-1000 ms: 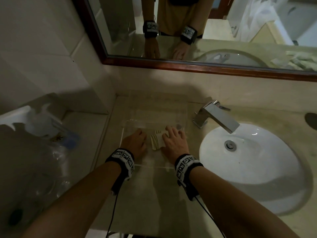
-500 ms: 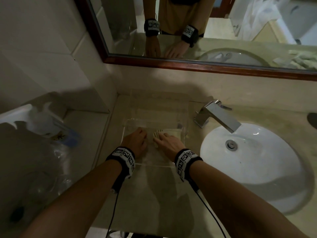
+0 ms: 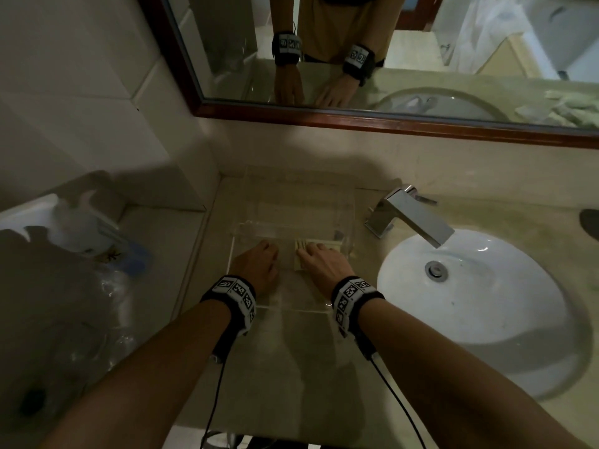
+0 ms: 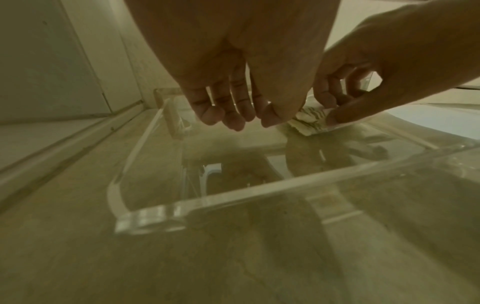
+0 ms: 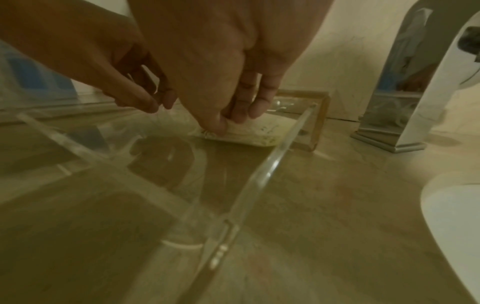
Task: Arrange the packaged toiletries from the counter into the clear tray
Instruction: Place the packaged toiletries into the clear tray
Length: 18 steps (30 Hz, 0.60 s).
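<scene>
A clear acrylic tray (image 3: 291,307) stands on the beige counter left of the sink; its rim also shows in the wrist views (image 4: 259,193) (image 5: 262,176). Cream toiletry packets (image 3: 299,254) lie on the tray floor near its far right corner (image 4: 309,123) (image 5: 259,131). My right hand (image 3: 311,251) reaches into the tray and pinches the packets between thumb and fingers (image 5: 228,121). My left hand (image 3: 267,247) hovers just left of them inside the tray, fingers loosely curled and holding nothing (image 4: 233,115).
A chrome faucet (image 3: 408,215) stands right of the tray, with the white basin (image 3: 486,293) beyond it. A mirror (image 3: 389,59) runs along the back wall. On a lower ledge at the left lie a clear plastic bag and a white bottle (image 3: 81,234).
My right hand has slid the packets a little farther toward the tray's far right corner and turned them. The left hand has hardly moved.
</scene>
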{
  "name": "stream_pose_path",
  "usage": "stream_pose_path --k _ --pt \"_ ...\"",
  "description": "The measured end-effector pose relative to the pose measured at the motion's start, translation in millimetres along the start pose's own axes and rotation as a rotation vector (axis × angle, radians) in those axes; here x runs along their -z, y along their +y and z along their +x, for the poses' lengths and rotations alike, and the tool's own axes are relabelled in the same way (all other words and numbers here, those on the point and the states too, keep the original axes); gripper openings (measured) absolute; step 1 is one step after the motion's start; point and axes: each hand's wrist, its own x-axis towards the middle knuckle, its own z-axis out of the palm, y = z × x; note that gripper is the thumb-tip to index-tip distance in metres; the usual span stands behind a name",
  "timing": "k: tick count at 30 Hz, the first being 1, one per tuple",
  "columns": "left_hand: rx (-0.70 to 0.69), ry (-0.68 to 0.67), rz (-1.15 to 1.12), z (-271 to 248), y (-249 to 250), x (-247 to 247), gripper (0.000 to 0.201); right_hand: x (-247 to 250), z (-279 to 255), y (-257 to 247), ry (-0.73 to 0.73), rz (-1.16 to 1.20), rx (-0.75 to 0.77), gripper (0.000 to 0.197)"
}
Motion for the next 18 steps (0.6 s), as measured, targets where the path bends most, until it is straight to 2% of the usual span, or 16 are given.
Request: stream_pose_path --k 11,18 --pt "-0.036 -0.003 0.012 7.2 12.1 8.6 0.018 14.1 -9.1 12.7 -0.022 0.059 -0.094 0.038" --pt "-0.095 0.002 0.033 13.0 32.3 21.5 0.018 30.6 -31.9 35.7 0.026 0.11 -0.207 0.036"
